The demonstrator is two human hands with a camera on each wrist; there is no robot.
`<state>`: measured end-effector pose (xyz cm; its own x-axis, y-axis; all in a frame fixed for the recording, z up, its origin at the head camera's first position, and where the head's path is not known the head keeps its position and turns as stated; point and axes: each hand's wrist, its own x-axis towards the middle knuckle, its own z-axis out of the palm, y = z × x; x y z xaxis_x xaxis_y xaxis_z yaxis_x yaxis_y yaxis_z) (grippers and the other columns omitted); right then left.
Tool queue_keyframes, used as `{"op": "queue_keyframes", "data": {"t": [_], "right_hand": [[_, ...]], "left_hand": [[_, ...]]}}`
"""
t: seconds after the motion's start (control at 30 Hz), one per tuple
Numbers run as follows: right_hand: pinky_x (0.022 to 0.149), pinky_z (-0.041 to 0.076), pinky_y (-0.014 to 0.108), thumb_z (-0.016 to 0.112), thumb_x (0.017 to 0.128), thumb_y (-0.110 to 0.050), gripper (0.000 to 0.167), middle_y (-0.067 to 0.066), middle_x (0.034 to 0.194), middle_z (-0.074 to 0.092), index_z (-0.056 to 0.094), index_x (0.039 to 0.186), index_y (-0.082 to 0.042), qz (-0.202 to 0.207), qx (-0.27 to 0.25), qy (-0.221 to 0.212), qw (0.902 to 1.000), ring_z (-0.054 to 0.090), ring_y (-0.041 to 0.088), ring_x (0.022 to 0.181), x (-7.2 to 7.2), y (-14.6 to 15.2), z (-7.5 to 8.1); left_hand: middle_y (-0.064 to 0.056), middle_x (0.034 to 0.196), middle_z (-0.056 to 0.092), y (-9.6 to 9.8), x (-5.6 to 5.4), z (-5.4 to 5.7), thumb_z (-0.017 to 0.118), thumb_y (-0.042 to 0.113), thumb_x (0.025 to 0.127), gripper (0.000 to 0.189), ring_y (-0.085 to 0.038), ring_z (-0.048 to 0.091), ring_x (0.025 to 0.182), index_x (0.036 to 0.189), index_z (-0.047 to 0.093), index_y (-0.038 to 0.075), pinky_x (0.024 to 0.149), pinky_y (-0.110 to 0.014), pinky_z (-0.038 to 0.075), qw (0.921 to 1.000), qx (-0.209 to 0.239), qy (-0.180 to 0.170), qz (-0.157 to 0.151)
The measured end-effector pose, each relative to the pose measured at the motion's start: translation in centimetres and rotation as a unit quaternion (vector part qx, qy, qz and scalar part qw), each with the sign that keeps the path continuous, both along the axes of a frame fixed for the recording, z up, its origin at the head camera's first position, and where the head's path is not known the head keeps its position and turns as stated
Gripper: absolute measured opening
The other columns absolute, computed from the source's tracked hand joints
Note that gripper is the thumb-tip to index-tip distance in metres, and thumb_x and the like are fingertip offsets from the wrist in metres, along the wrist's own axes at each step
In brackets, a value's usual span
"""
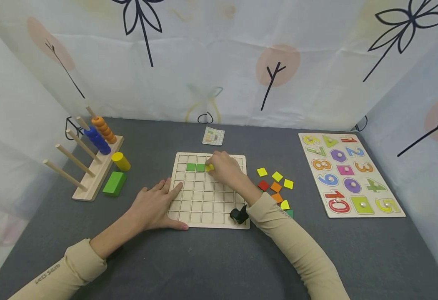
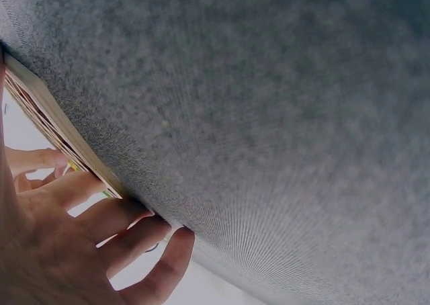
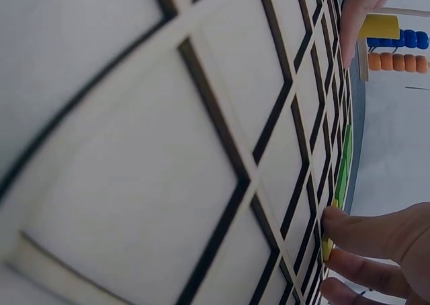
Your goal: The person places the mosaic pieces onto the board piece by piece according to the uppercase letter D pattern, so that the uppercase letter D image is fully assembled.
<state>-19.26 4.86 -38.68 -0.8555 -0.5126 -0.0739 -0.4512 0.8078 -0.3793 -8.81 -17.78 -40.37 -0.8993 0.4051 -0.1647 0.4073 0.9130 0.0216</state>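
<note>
A pale wooden grid board (image 1: 203,212) lies flat on the dark table. Along its left edge rests my left hand (image 1: 153,208), fingers spread and thumb by the near corner; the left wrist view shows its fingers (image 2: 138,241) at the board's side. My right hand (image 1: 225,168) pinches a yellow square tile (image 1: 209,167) between thumb and fingers, low over the upper rows, as the right wrist view also shows. Just left of it, two green tiles (image 1: 195,167) sit side by side in grid cells. Part of the yellow tile is hidden by the fingers.
Loose yellow, red, orange and green tiles (image 1: 276,187) lie right of the board, some behind the sleeve. A small pattern card (image 1: 213,136) lies beyond it. At left stand a peg stacker (image 1: 98,171), yellow cylinder (image 1: 121,161) and green block (image 1: 114,183); at right, a number puzzle (image 1: 350,175).
</note>
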Motion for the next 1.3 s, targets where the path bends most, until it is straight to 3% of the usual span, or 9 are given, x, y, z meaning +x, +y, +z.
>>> {"op": "queue_keyframes", "data": {"t": [0.2, 0.47, 0.6, 0.77, 1.0, 1.3], "right_hand": [[0.063, 0.042, 0.028, 0.070, 0.093, -0.003, 0.027, 0.012, 0.113, 0.071, 0.077, 0.119, -0.009, 0.006, 0.003, 0.007, 1.0000, 0.061, 0.028, 0.096, 0.1, 0.0, 0.0], [0.069, 0.051, 0.036, 0.072, 0.092, -0.006, 0.030, 0.010, 0.115, 0.071, 0.077, 0.120, -0.014, 0.004, 0.008, 0.019, 0.9998, 0.062, 0.029, 0.100, 0.3, 0.2, 0.4], [0.068, 0.050, 0.034, 0.070, 0.092, -0.007, 0.031, 0.010, 0.118, 0.071, 0.076, 0.122, -0.014, 0.004, 0.008, 0.019, 0.9998, 0.062, 0.030, 0.104, 0.5, 0.7, 1.0], [0.061, 0.045, 0.031, 0.070, 0.094, -0.010, 0.032, 0.011, 0.120, 0.070, 0.075, 0.125, -0.013, 0.011, 0.017, 0.033, 0.9993, 0.062, 0.032, 0.103, 0.7, 2.1, 1.6], [0.061, 0.050, 0.034, 0.073, 0.094, -0.016, 0.031, 0.013, 0.123, 0.069, 0.074, 0.124, -0.011, 0.001, 0.045, 0.056, 0.9974, 0.062, 0.032, 0.104, 1.3, 5.2, 2.4], [0.053, 0.038, 0.028, 0.075, 0.091, -0.014, 0.028, 0.012, 0.105, 0.069, 0.077, 0.119, -0.010, -0.007, 0.047, 0.079, 0.9957, 0.052, 0.024, 0.079, 2.9, 8.7, 2.6]], "left_hand": [[-0.030, 0.156, 0.044, 0.0, 0.0, 0.0, 0.063, 0.092, 0.065, 0.125, -0.044, 0.051, 0.142, 0.157, 0.041, 0.012, 0.093, -0.066, 0.050, 1.0000, 0.000, 0.001, 0.000], [-0.030, 0.156, 0.045, 0.0, -0.1, 0.0, 0.063, 0.093, 0.065, 0.125, -0.044, 0.051, 0.141, 0.157, 0.041, 0.012, 0.092, -0.066, 0.050, 1.0000, 0.001, -0.002, 0.000], [-0.030, 0.156, 0.044, 0.0, -0.1, 0.0, 0.063, 0.092, 0.065, 0.125, -0.045, 0.050, 0.141, 0.157, 0.041, 0.011, 0.093, -0.067, 0.050, 1.0000, 0.001, -0.006, 0.000], [-0.030, 0.156, 0.044, 0.0, -0.1, 0.0, 0.063, 0.092, 0.066, 0.125, -0.045, 0.050, 0.142, 0.157, 0.041, 0.011, 0.093, -0.067, 0.049, 1.0000, 0.001, -0.008, 0.001], [-0.030, 0.156, 0.043, -0.1, 0.0, -0.1, 0.064, 0.092, 0.065, 0.125, -0.044, 0.049, 0.143, 0.158, 0.041, 0.011, 0.092, -0.066, 0.050, 1.0000, 0.007, -0.002, 0.000], [-0.030, 0.156, 0.044, -0.1, 0.0, -0.2, 0.064, 0.092, 0.065, 0.124, -0.044, 0.051, 0.142, 0.157, 0.041, 0.011, 0.089, -0.064, 0.051, 0.9999, 0.007, 0.007, -0.004]]}}
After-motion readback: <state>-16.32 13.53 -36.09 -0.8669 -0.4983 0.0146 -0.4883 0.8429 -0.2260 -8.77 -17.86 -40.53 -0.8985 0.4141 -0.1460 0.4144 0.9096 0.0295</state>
